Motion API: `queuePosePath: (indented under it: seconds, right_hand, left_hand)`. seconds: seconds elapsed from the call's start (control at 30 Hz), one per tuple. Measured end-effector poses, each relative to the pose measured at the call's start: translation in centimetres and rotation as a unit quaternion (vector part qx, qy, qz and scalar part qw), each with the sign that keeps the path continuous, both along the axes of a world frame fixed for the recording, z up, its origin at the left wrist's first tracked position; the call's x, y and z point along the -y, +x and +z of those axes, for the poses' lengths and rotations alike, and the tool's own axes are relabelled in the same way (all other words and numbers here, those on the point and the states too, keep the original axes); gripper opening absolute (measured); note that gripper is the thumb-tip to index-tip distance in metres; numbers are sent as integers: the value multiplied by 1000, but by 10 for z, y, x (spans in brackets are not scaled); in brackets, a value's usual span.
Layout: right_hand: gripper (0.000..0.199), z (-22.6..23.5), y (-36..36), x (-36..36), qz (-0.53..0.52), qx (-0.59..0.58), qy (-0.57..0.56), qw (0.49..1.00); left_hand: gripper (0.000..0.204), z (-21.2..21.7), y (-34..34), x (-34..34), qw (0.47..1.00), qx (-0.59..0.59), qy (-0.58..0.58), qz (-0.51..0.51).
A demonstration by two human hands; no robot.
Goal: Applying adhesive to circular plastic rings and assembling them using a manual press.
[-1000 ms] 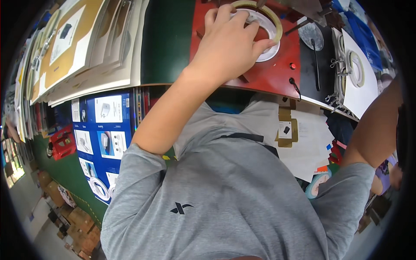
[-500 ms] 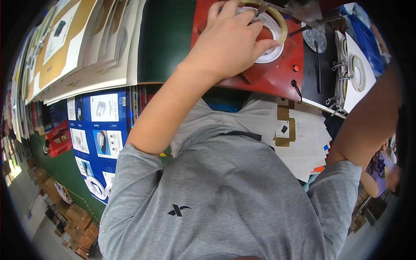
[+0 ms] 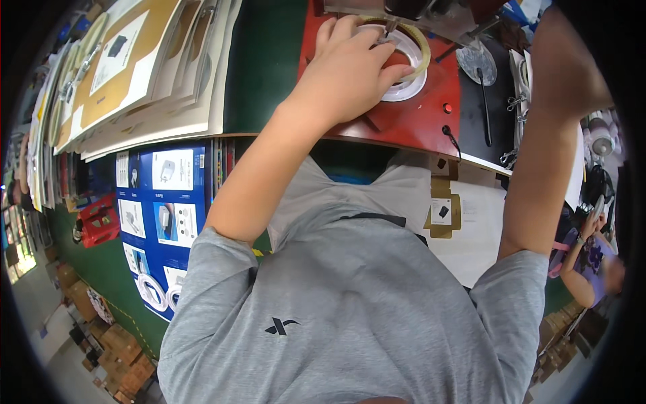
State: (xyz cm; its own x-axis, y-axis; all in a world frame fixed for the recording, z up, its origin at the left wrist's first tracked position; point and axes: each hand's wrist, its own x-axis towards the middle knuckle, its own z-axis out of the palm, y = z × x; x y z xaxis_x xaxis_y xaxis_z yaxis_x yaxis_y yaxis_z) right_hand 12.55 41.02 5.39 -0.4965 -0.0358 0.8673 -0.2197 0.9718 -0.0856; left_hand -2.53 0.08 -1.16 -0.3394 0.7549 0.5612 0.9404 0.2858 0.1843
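My left hand [image 3: 350, 71] rests over a white ring [image 3: 412, 89] with a yellowish, tape-like ring [image 3: 422, 50] on it, both lying on a red machine bed [image 3: 410, 124]. Its fingers are bent and spread apart, with the thumb across the rings' near side. Close to the fingertips, a thin metal tip [image 3: 389, 28] points down from the machine's head. What lies under the fingers is hidden. My right hand [image 3: 570, 64] is raised at the far right, smeared by motion. Its fingers cannot be made out, nor whether it holds anything.
Printed cards and sheets [image 3: 111, 74] stand stacked at the left above a blue printed panel [image 3: 161, 195]. A round clear dish [image 3: 476, 62] and a black rod [image 3: 484, 111] lie right of the machine. Another person [image 3: 592, 262] is at the far right.
My right arm has swung up and inward, bringing its blurred hand into view and covering part of the clipped sheets. My left hand stays over the rings. The whole view has shifted slightly.
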Motion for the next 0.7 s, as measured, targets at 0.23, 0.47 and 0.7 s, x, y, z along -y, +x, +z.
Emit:
queuePosePath:
  seconds: [0.23, 0.47, 0.7]
  right_hand:
    - [23, 23, 20, 238, 95, -156, -170, 968]
    - [41, -75, 88, 244, -239, 377, -63, 892]
    - [46, -58, 87, 248, -221, 413, -28, 883]
  left_hand:
    - [21, -12, 3, 45, 972, 134, 192, 14]
    - [35, -70, -1, 69, 891, 399, 192, 103]
    - [28, -73, 1, 69, 921, 329, 181, 108]
